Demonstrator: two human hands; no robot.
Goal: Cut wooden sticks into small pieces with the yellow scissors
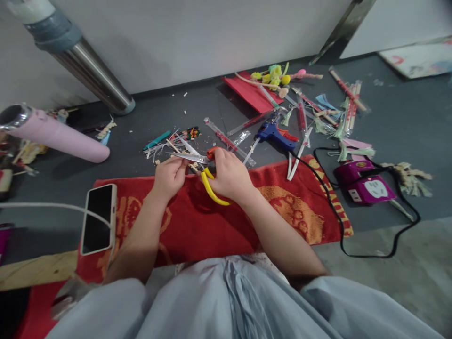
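Note:
My right hand [229, 176] grips yellow-handled scissors [208, 181], whose metal blades point left toward my left hand [170, 176]. My left hand pinches a small thin stick-like piece [186, 165] at the blade tips; the piece is too small to make out. Both hands hover over the far edge of a red and orange towel [293, 207] spread on the dark floor. Just beyond the hands lies a pile of cut sticks and scraps [169, 143].
A white phone [99, 219] on a cable lies on the towel's left end. A blue glue gun [273, 134], a purple power strip [363, 186] with black cord, a pink roll [60, 136], a metal pole [88, 75] and craft supplies [318, 103] surround the spot.

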